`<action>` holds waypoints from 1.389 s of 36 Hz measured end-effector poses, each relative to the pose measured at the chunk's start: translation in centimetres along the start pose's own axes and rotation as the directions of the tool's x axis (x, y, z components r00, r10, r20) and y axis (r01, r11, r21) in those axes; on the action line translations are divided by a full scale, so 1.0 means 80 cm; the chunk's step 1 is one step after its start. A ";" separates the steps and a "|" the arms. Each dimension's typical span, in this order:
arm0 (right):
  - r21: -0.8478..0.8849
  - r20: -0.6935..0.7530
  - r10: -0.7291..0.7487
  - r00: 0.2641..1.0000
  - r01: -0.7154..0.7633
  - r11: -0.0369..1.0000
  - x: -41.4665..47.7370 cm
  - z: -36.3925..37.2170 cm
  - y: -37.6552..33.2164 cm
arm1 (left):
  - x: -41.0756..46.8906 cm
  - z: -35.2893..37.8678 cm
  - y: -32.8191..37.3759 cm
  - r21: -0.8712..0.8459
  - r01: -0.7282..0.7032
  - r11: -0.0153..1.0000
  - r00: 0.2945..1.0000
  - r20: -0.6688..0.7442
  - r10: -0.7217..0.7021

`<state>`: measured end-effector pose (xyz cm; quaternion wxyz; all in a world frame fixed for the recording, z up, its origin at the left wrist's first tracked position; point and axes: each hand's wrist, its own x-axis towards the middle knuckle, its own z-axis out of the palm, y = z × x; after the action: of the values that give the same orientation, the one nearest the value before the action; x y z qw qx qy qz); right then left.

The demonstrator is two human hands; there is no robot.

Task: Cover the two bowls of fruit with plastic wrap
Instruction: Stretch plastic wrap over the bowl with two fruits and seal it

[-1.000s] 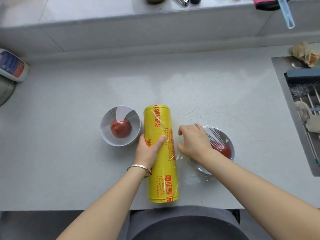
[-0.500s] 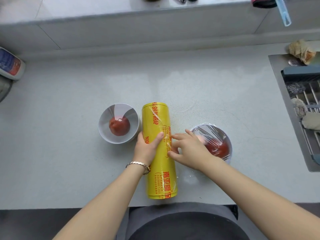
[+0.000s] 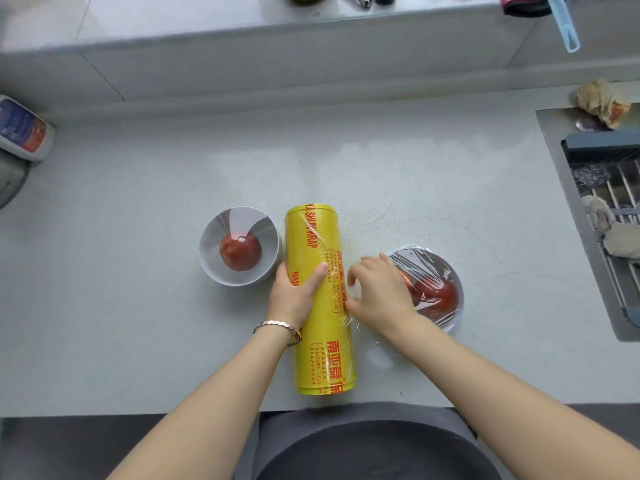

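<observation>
A yellow plastic wrap roll (image 3: 311, 237) lies lengthwise on the grey counter between two bowls. My left hand (image 3: 294, 296) grips the roll's middle from the left, thumb over the top. My right hand (image 3: 381, 296) is at the roll's right side, its curled fingers and thumb pinching at the loose film edge there; the fingertips are blurred. To the left, the grey bowl (image 3: 207, 265) stands uncovered with a red tomato (image 3: 240, 252) in it. The right bowl (image 3: 453, 313) holds a tomato (image 3: 438, 294) under stretched film, partly hidden by my right hand.
A sink with a drying rack (image 3: 606, 202) and a crumpled rag (image 3: 601, 103) fills the right edge. A labelled bottle (image 3: 20, 128) lies at the far left. A raised ledge (image 3: 277, 46) runs along the back. The counter's front edge is just below the roll.
My right hand moved left from over the covered bowl to the roll's side, then drew back slightly with its fingers curled. The left hand and the roll stayed in place.
</observation>
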<state>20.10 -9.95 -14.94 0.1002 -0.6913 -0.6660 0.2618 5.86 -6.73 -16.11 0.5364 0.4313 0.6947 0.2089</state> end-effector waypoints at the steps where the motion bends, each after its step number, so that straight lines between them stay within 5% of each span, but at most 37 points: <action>1: 0.014 0.004 0.007 1.000 -0.007 1.000 -0.003 -0.002 0.000 | 0.000 0.000 0.000 -0.006 0.001 1.000 1.000 0.000 -0.001; 7: 0.057 -0.129 -0.148 0.980 0.157 0.986 -0.019 0.006 0.001 | 0.001 0.001 -0.002 0.000 0.003 1.000 1.000 -0.005 -0.003; 13: -0.036 -0.101 -0.279 0.955 0.277 0.960 -0.024 0.007 0.011 | 0.001 0.001 -0.002 -0.005 0.001 1.000 1.000 -0.007 -0.001; 19: 0.203 0.019 -0.134 0.991 0.127 0.971 -0.043 0.001 0.013 | 0.002 0.000 -0.004 -0.013 0.006 1.000 1.000 -0.004 -0.006; 25: 0.054 0.181 -0.133 0.974 0.125 0.991 -0.035 0.005 0.006 | 0.001 -0.001 -0.004 -0.007 0.011 1.000 1.000 -0.001 -0.011; 32: 0.084 0.061 -0.108 0.992 0.103 0.991 -0.038 0.015 -0.001 | 0.001 0.004 -0.003 0.019 0.007 1.000 0.999 -0.033 -0.007; 36: -0.001 -0.096 -0.214 0.972 0.215 0.977 -0.032 0.022 0.007 | 0.001 0.004 -0.002 0.017 0.005 1.000 0.999 -0.034 -0.004; 50: -0.039 -0.087 -0.131 0.988 0.128 0.991 -0.063 0.018 0.026 | 0.000 -0.001 -0.002 -0.016 0.005 1.000 1.000 0.016 -0.005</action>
<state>21.31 -15.38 -15.99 0.1352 -0.6590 -0.7087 0.2127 5.74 -6.84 -16.20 0.5458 0.4269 0.6898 0.2098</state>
